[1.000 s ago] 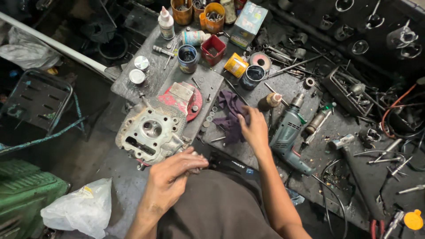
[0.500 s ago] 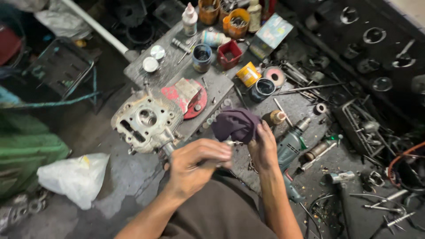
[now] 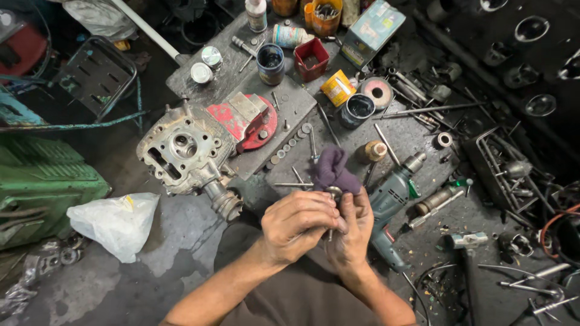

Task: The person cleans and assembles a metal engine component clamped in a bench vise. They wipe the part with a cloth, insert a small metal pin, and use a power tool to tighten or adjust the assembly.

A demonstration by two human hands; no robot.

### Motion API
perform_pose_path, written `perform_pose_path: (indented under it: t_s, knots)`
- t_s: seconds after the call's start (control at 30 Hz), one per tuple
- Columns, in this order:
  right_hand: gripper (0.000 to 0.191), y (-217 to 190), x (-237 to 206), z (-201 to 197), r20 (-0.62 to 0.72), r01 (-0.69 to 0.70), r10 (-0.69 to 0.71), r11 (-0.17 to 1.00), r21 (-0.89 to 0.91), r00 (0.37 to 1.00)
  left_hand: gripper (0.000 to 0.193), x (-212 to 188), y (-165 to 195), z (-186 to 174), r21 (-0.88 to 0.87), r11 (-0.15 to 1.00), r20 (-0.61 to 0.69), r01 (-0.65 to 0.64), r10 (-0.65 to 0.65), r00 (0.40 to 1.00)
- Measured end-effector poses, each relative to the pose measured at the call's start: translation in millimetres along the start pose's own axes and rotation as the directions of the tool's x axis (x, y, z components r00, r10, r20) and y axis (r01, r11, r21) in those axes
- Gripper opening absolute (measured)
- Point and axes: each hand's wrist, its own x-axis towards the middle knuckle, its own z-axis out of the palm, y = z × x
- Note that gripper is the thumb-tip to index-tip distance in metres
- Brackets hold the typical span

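Note:
Both my hands meet low in the middle of the view, above my lap. My left hand (image 3: 300,224) closes its fingers around a small metal engine valve (image 3: 332,195), whose round head shows above the knuckles. My right hand (image 3: 355,228) holds a purple rag (image 3: 333,170) bunched against that valve. A grey metal cylinder head (image 3: 183,149) lies on the dark work board to the left of my hands, next to a red vise (image 3: 251,119).
A green power drill (image 3: 391,202) lies just right of my hands. Tins, jars and a red cup (image 3: 312,58) stand at the back of the board. Loose tools and rods litter the floor on the right. A white plastic bag (image 3: 115,221) and a green machine (image 3: 42,184) sit at left.
My right hand picked the purple rag up off the board and brought it in. My left hand rose to meet it, and both now grip the valve and rag together.

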Motion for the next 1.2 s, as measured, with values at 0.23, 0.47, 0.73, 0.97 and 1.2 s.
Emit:
perform_pose_path:
  t_s: [0.23, 0.47, 0.73, 0.97, 1.2]
  knots:
    - [0.023, -11, -5, 1, -0.069, 0.0, -0.001, 1.0, -0.011, 0.998, 0.016, 0, 6, 9, 0.014, 1.0, -0.011, 0.012, -0.012, 1.0]
    - [0.017, -5, -4, -10, -0.038, 0.002, -0.002, 1.0, -0.012, 0.999, 0.026, -6, 1, 8, -0.007, 0.999, 0.061, -0.041, 0.041, 0.997]
    - [0.025, -11, 27, -14, -0.029, -0.101, 0.098, 0.987, -0.128, 0.995, 0.033, -7, 7, -9, -0.298, 0.954, 0.221, 0.035, 0.034, 0.975]
    - [0.022, 10, 13, 5, 0.105, -0.115, 0.112, 0.993, 0.031, 0.988, 0.023, 11, 11, -46, -0.112, 0.993, -0.051, -0.043, 0.037, 0.998]
    - [0.01, 32, -15, 40, -0.087, 0.005, 0.0, 0.999, 0.049, 0.996, 0.023, 14, 7, -65, -0.074, 0.997, 0.043, 0.012, -0.009, 0.999]
